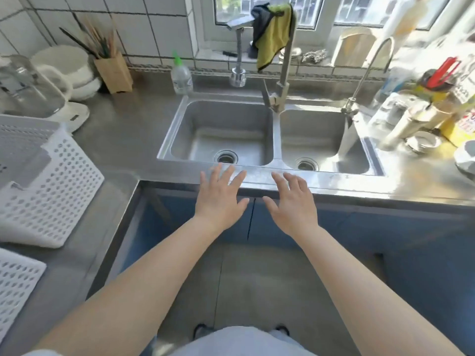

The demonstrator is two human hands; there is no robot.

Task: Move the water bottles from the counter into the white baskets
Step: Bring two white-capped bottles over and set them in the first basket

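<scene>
Both arms reach out over the floor. The left hand (pixel 218 199) and right hand (pixel 293 201) have fingers spread flat and hold nothing, just at the counter (pixel 133 124) edge by the sink (pixel 276 140). Two white baskets (pixel 48 188) sit on the left, cut off by the picture edge. Far right, a blurry pile (pixel 431 104) may hide water bottles; I cannot tell.

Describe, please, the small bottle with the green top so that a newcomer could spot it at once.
Start at the steel double sink and look to its back left corner. There, against the tiled wall on the counter, stands the bottle, upright, left of the short tap. It is the only clear plastic bottle there, with a bright green pointed top.
</scene>
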